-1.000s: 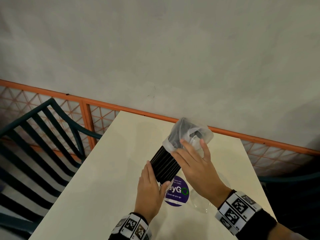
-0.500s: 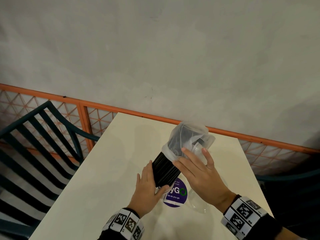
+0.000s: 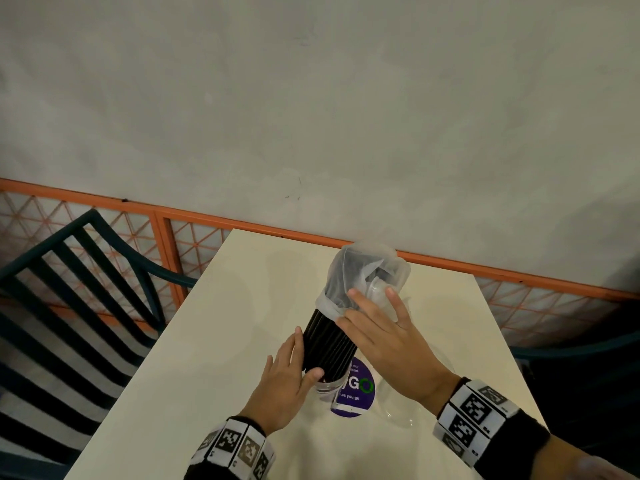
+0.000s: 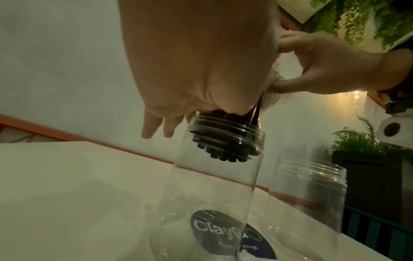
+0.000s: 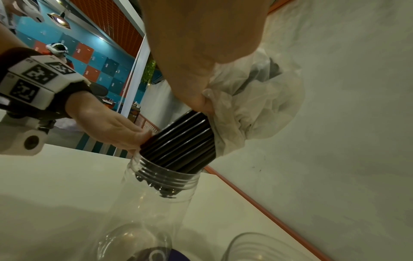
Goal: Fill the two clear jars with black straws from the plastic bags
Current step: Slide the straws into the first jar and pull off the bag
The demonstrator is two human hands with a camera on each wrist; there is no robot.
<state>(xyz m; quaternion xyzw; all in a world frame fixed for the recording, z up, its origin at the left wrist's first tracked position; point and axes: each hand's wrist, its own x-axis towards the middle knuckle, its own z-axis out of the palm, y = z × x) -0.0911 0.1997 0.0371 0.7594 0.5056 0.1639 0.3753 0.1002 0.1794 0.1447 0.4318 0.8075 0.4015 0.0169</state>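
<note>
A bundle of black straws [image 3: 327, 344] stands tilted, its lower ends just inside the threaded mouth of a clear jar [image 4: 212, 194] on the table. A thin plastic bag [image 3: 360, 271] still covers the bundle's upper half. My left hand [image 3: 301, 358] holds the bundle right above the jar's mouth, thumb across the front, fingers straight behind. My right hand [image 3: 372, 313] pinches the bag [image 5: 257, 109] at its bunched lower edge. The second clear jar [image 4: 308, 194] stands empty just to the right, under my right wrist.
The white table [image 3: 225, 341] bears a round purple sticker [image 3: 356, 393] beneath the jars. A dark slatted chair [image 3: 79, 271] stands at the left, an orange railing [image 3: 242, 223] and a grey wall run behind. The table's right edge lies close to the second jar.
The straw bundle has swung more upright and its lower ends have dropped into the jar's mouth. My left hand has shifted from under the ends to the bundle's side.
</note>
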